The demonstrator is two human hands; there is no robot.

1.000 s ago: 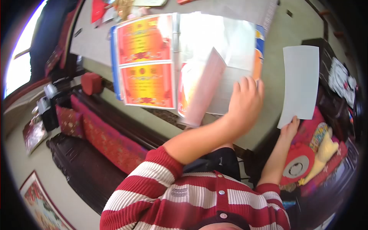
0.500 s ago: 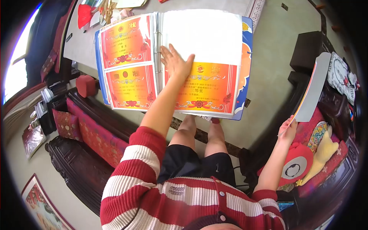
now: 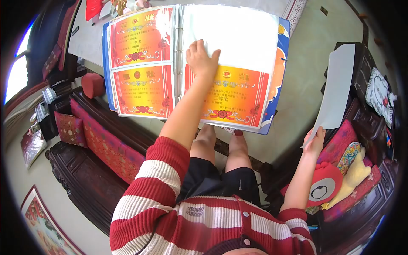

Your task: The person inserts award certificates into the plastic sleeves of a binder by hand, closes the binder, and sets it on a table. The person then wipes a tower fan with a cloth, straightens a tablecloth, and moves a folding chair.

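Head view, left hand (image 3: 202,61): I am laying it palm down on the right page, beside the metal rings (image 3: 179,74); my fingers are spreading loosely over the blank white upper pocket (image 3: 238,34), closing on nothing.
Right hand (image 3: 315,142): I am pinching the near end of a loose paper sheet (image 3: 335,85), fingers closed on it.
Ring binder (image 3: 283,44): it is lying open on the table (image 3: 87,49), its right cover running near the patterned right edge (image 3: 296,10); I cannot tell how much is overhanging.
Certificates: two are filling the left page, upper (image 3: 138,36) and lower (image 3: 142,91); one (image 3: 238,95) is lying below my left palm.
Sheet's place: it is hanging in the air to the right of the binder, well apart from the table.
Sheet's handling: I am judging it light and thin, springy yet easy to crease; it is bowing along its length.
Sheet's hold: a light pinch at an end or corner is suiting it; two opposite edges would be steadying it better.
Binder's handling: the sleeves are looking slick and floppy, the covers stiffer; I would be lifting by both covers.
Pointing: the sheet's long axis is running away from me, leaning slightly right, its pale side showing; the binder's is running left to right, print reading upright to me.
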